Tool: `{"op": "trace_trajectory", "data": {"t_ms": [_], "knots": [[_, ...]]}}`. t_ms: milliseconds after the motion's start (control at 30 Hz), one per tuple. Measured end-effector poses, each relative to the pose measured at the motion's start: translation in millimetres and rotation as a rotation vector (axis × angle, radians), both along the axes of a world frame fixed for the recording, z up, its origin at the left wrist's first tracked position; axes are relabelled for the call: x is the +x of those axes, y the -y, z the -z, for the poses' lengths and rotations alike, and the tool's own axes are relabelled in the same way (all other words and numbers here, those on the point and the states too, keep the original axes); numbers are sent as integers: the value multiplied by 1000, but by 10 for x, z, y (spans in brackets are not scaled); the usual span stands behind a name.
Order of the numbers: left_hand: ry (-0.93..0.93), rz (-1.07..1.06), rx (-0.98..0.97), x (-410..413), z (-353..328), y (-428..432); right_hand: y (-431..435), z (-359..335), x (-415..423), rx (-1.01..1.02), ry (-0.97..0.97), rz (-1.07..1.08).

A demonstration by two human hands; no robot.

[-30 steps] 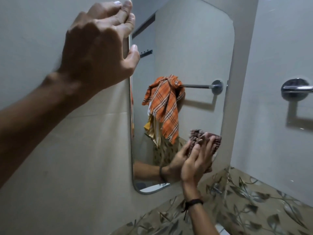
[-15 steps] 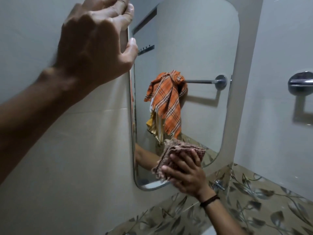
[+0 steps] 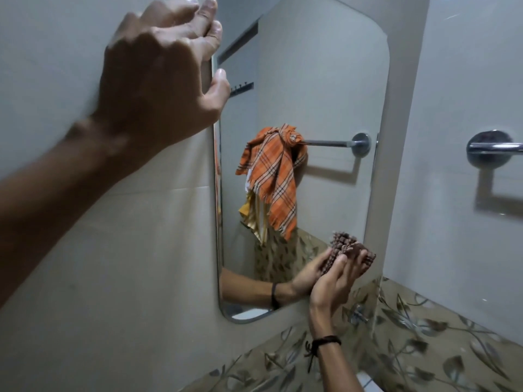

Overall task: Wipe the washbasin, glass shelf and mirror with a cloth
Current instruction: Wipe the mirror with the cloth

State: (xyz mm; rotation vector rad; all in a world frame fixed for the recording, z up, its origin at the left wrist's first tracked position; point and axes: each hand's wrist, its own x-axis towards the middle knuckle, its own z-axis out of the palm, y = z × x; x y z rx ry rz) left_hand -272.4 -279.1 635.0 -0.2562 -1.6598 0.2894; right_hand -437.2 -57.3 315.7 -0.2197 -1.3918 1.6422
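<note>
A tall mirror [image 3: 317, 89] with rounded corners hangs on the pale tiled wall. My left hand [image 3: 158, 72] grips its upper left edge, fingers curled round the rim. My right hand [image 3: 336, 281] presses a brown nubby cloth [image 3: 349, 250] flat against the glass near the mirror's lower right edge. The mirror reflects that hand and forearm, an orange checked towel on a chrome rail, and the far wall. The washbasin and glass shelf are out of view, apart from a white sliver at the bottom.
A chrome towel rail mount [image 3: 492, 149] sticks out of the right-hand wall. A band of leaf-patterned tiles [image 3: 424, 343] runs along the lower wall below the mirror. A small chrome fitting [image 3: 358, 314] sits just under the mirror's lower right corner.
My right hand has swept the cloth from the mirror's lower middle up and right to its lower right edge. My left hand has stayed on the upper left rim.
</note>
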Motion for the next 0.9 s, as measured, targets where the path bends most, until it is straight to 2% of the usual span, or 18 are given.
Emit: {"op": "trace_trajectory", "data": {"t_ms": [100,233,300,533,600,667,800,900], "knots": [[4,-10,5,-12,2,3,380,93,402,289,-110,-4],[7,-18,0,-14,5,12,800,306,863,1010,-462,44],[9,-12,0,-12,0,18,841,431,904,1262,-610,119],[5,-10,-3,-17,3,24,306,161,537,1518,-835,204],[6,-20,-3,-15,-2,24,173,113,396,1437,-788,174],[3,-22,-3,-11,5,22,39,93,236,1232,-664,149],[14,-18,10,-4,11,6,-151,30,1,608,-311,70],[9,-2,7,1,14,3,-221,34,-147,196,-155,2]]}}
